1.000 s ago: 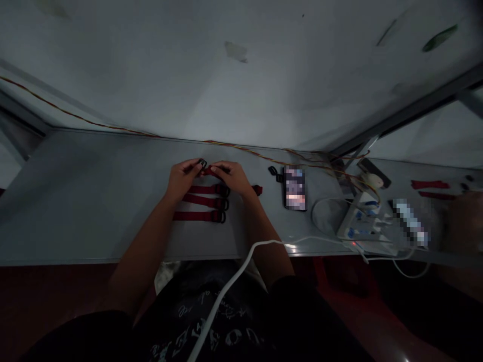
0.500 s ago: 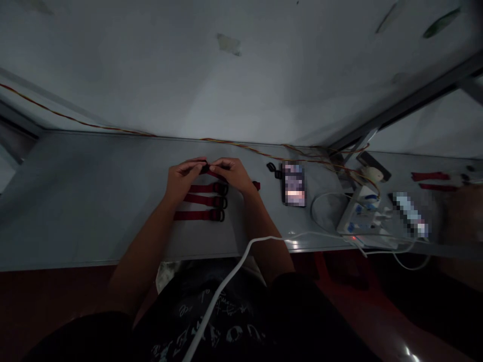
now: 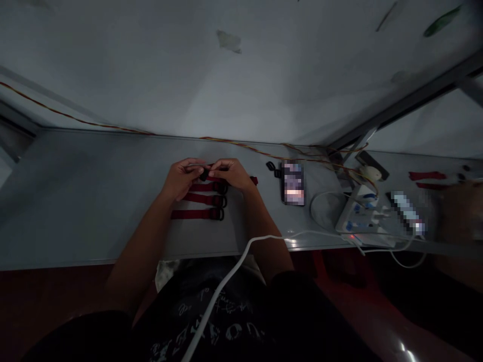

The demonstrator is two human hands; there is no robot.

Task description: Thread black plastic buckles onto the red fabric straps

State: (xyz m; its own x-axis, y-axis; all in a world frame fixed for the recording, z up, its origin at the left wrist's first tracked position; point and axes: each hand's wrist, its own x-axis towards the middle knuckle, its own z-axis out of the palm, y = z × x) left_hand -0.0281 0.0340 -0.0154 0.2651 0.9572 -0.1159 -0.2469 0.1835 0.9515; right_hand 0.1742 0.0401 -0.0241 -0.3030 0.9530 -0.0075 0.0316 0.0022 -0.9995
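Note:
My left hand (image 3: 184,177) pinches a small black buckle (image 3: 204,175) between thumb and fingers. Opposite it, my right hand (image 3: 231,173) is closed on a red webbing strap (image 3: 216,179) at the buckle; the exact threading is too dark to make out. Just below my hands, three red straps with black buckles (image 3: 218,201) lie side by side on the grey table (image 3: 94,201). A red strap end (image 3: 254,180) shows beyond my right wrist.
Loose black buckles (image 3: 270,166) lie beside a phone (image 3: 294,183). Farther right are a power strip (image 3: 358,213), a second phone (image 3: 407,213), red straps (image 3: 427,176) and another person's blurred hand (image 3: 462,211). A white cable (image 3: 251,244) crosses over my right forearm.
My fingers have shifted slightly around the black buckle, which has turned and dips lower between my hands. The straps on the table stay in place.

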